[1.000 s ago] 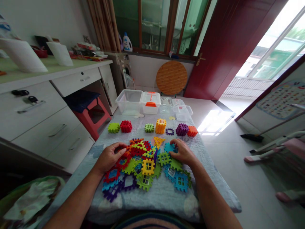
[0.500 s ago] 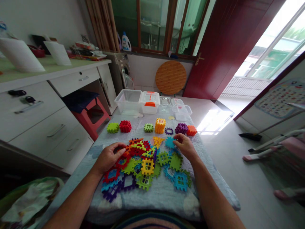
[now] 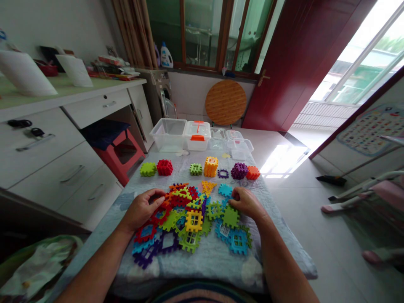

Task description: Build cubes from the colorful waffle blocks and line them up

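Left hand (image 3: 142,209) open on loose plastic waffle tiles (image 3: 176,240); right hand (image 3: 248,203) curled, grip unclear. Seven assembled pieces (image 3: 211,166) in one row beyond.

Waffle blocks (image 3: 193,221) partly hidden under left hand (image 3: 142,208); also under right hand (image 3: 248,203). Desk clutter (image 3: 115,73) beyond left hand too small to tell.

Glossy plastic interlocking blocks (image 3: 193,221) on a matt cloth quilt (image 3: 214,265), beside smooth clear plastic tubs (image 3: 168,134)

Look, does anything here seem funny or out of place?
Loose plastic building pieces lie jumbled under the left hand and right hand, while the red cube and other built shapes stand in a tidy row.
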A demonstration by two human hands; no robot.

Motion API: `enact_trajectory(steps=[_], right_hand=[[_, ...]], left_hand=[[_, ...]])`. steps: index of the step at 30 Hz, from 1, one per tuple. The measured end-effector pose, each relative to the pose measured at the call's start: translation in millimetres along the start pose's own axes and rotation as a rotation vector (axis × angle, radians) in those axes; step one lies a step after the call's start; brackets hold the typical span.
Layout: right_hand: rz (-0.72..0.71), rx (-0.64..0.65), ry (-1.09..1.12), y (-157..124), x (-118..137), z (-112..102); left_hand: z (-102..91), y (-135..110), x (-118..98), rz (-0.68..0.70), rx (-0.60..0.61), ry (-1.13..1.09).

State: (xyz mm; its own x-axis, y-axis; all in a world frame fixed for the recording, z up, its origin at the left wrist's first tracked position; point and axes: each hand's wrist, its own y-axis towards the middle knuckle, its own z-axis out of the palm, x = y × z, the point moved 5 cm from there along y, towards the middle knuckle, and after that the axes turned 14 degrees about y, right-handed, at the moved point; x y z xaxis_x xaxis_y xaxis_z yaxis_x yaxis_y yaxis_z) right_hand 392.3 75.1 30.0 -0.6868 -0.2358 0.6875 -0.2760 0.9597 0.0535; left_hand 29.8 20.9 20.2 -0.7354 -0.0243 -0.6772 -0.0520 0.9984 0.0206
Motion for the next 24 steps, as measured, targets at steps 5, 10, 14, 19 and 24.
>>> enact_trajectory(steps=[5,10,14,19,24], right_hand=[[0.034,0.045,0.061,1,-2,2],[0.050,0.053,0.242,0,-10,-8],[0.051,-0.005,0.479,1,-15,-18],[-0.028,-0.367,0.424,-2,-10,-40],[-0.173,-0.282,0.107,-3,4,-31]], left_hand=[[-1.0,-1,-2,-0.006,-0.007,0.012],[0.5,0,1,0.000,-0.004,0.002],[1.5,0,2,0.002,0.011,-0.005],[1.2,0,3,0.002,0.005,0.004],[0.6,1,4,-0.005,-0.007,0.004]])
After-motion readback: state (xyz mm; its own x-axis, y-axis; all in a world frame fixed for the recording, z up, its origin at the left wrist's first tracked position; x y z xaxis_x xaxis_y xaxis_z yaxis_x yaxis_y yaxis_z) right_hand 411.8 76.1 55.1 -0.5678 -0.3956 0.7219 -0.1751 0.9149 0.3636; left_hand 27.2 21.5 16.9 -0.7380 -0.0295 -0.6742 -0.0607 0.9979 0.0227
